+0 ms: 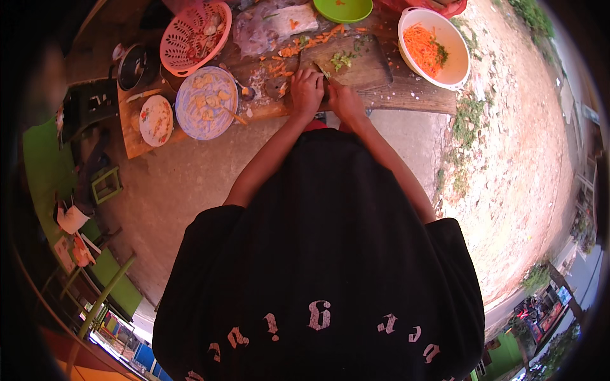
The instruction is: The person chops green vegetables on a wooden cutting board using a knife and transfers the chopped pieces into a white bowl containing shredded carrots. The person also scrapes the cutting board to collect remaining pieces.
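My right hand point(345, 100) is closed on the handle of a knife point(325, 75), whose blade lies over the near left part of a wooden cutting board point(371, 71). Just left of it, my left hand point(307, 90) rests with curled fingers at the board's near left edge; whether it holds something under the fingers is hidden. Chopped green leaves point(340, 61) lie on the board. Orange shreds, apparently carrot point(310, 42), are strewn behind and left of the board. At the right stands a white bowl point(457, 71) with orange shreds and chopped greens.
On the wooden table point(410, 100) stand a pink colander point(174, 47), a bluish plate with a spoon and pale batter-like food point(183, 112), a floral plate point(156, 138), a lidded dark pot point(131, 66), a green bowl point(343, 14) and plastic bags point(257, 31). A second knife point(143, 95) lies left.
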A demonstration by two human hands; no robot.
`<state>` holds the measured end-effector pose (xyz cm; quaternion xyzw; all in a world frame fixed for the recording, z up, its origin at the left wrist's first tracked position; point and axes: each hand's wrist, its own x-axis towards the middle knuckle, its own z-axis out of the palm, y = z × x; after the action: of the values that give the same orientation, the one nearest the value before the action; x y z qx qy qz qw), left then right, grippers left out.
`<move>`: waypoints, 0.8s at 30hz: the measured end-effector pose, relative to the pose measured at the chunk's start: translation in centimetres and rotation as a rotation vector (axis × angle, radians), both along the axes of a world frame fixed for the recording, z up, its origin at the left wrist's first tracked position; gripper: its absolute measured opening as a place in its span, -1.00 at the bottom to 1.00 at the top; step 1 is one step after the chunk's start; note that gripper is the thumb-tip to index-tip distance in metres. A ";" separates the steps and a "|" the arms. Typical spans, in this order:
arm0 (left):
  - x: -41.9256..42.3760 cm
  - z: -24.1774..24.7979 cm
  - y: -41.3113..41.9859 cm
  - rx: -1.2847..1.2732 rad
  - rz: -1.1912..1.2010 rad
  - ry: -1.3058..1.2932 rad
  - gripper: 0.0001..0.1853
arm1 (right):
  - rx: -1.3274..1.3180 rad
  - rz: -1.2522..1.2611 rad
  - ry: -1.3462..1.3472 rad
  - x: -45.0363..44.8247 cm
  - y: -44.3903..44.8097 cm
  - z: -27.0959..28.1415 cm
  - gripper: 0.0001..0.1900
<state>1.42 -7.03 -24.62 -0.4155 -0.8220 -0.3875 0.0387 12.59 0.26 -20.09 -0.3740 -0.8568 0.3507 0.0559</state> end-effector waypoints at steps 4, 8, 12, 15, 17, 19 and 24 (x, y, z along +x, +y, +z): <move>0.0 -0.4 0.1 0.027 0.046 -0.010 -0.95 | 0.027 0.027 -0.010 0.3 -0.6 -0.3 -0.67; -0.2 -0.8 -0.3 0.024 0.023 -0.035 -0.95 | 0.011 0.021 -0.038 0.2 -0.7 0.1 -0.67; -0.1 0.0 -0.7 0.024 -0.035 -0.028 -0.93 | 0.036 0.050 0.003 0.2 -0.1 -0.6 -0.66; 0.1 -0.1 -0.9 0.030 -0.024 -0.064 -0.91 | 0.051 0.061 0.005 0.2 0.0 -0.8 -0.65; 0.3 -0.6 -0.9 0.044 0.003 -0.082 -0.91 | 0.056 0.066 -0.023 0.1 -0.2 -0.2 -0.65; 0.4 -0.4 -0.8 0.053 0.021 -0.087 -0.91 | 0.074 0.105 -0.088 1.0 -0.7 -0.6 -0.65; 0.7 -0.3 -0.7 0.017 0.086 -0.065 -0.92 | 0.062 0.094 -0.095 2.0 -0.5 -0.2 -0.65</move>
<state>2.15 -7.75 -24.94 -0.3665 -0.8366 -0.4059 0.0322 14.61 -0.24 -20.32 -0.3478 -0.8855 0.3080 0.0102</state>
